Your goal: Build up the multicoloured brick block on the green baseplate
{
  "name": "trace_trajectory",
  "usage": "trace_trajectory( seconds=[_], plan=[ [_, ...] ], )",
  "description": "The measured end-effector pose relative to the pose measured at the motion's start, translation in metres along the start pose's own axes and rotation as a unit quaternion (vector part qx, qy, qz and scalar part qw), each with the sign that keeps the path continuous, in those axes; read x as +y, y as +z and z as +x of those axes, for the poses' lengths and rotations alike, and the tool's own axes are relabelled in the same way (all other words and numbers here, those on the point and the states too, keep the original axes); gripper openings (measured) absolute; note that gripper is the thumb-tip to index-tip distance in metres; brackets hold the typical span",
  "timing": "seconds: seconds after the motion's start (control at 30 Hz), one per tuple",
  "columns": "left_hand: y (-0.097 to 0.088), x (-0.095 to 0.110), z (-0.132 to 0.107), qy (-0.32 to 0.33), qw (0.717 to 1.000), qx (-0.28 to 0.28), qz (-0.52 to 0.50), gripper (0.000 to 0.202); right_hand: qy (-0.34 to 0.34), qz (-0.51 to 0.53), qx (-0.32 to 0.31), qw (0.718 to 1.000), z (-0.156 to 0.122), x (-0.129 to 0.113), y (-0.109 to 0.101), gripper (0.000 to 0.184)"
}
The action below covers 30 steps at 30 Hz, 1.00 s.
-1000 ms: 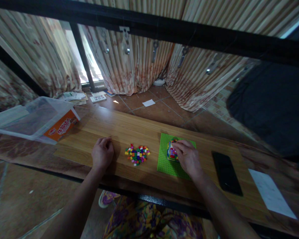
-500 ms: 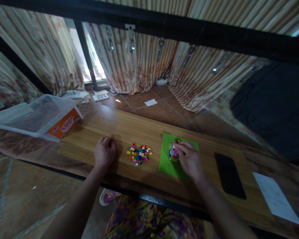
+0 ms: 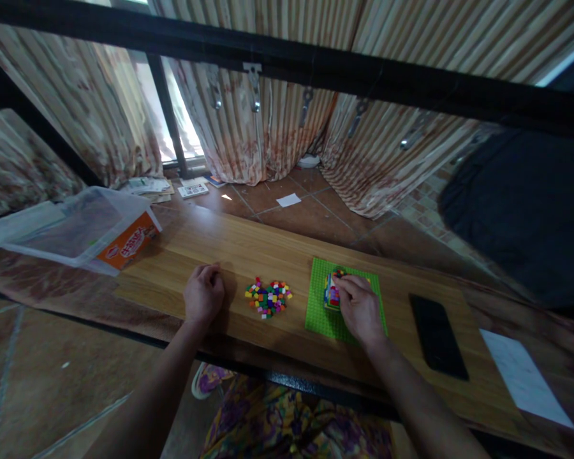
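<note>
A green studded baseplate (image 3: 321, 313) lies on the wooden table (image 3: 249, 248). On it stands a small multicoloured brick block (image 3: 331, 294). My right hand (image 3: 360, 307) rests on the block's right side, fingers curled and pinched at its top edge. A loose heap of small coloured bricks (image 3: 268, 298) lies left of the plate. My left hand (image 3: 203, 294) rests on the table left of the heap, fingers curled under in a loose fist, and whether it holds anything is hidden.
A clear plastic tub (image 3: 76, 226) with an orange label lies tipped at the table's left end. A black phone (image 3: 436, 336) and a white sheet of paper (image 3: 523, 378) lie right of the plate. A black frame bar (image 3: 316, 64) crosses overhead; curtains hang behind.
My right hand's fingers have shifted slightly over the top of the block. My left hand stays put. The view has drifted a little.
</note>
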<state>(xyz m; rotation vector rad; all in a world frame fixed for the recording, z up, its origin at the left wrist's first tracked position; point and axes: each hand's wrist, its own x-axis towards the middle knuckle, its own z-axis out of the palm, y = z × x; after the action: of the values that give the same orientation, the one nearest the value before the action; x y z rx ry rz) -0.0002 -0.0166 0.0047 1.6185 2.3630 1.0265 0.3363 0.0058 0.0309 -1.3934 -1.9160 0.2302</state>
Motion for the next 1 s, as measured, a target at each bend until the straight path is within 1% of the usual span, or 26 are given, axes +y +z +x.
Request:
trace_trajectory(
  seconds=[0.1,0.3,0.43,0.53,0.67,0.73,1.0],
  plan=[
    [-0.001,0.000,0.000,0.001,1.000,-0.001,-0.005,0.029,0.007,0.010,0.000,1.000,-0.001,-0.002,-0.001,0.031],
    [-0.002,0.001,0.001,0.003,1.000,-0.008,-0.008,0.027,0.056,0.043,0.018,0.997,-0.001,-0.003,-0.006,0.031],
    [0.000,0.000,0.002,0.004,1.000,-0.003,-0.006,0.026,0.063,0.044,0.015,0.997,-0.001,-0.001,-0.008,0.032],
    [0.000,0.000,0.002,0.006,1.000,0.002,-0.001,0.026,0.043,0.021,0.015,0.999,-0.004,0.003,-0.009,0.031],
    [0.001,0.001,0.002,-0.004,1.000,0.000,0.006,0.026,-0.014,-0.026,0.005,1.000,-0.009,0.006,-0.010,0.031],
    [0.002,0.001,0.003,-0.003,1.000,0.002,0.007,0.025,-0.032,-0.041,0.003,0.999,-0.009,0.005,-0.009,0.031],
    [0.003,-0.002,0.003,0.010,1.000,0.007,0.011,0.024,-0.060,-0.072,0.017,0.995,-0.006,0.007,-0.006,0.031]
  ],
)
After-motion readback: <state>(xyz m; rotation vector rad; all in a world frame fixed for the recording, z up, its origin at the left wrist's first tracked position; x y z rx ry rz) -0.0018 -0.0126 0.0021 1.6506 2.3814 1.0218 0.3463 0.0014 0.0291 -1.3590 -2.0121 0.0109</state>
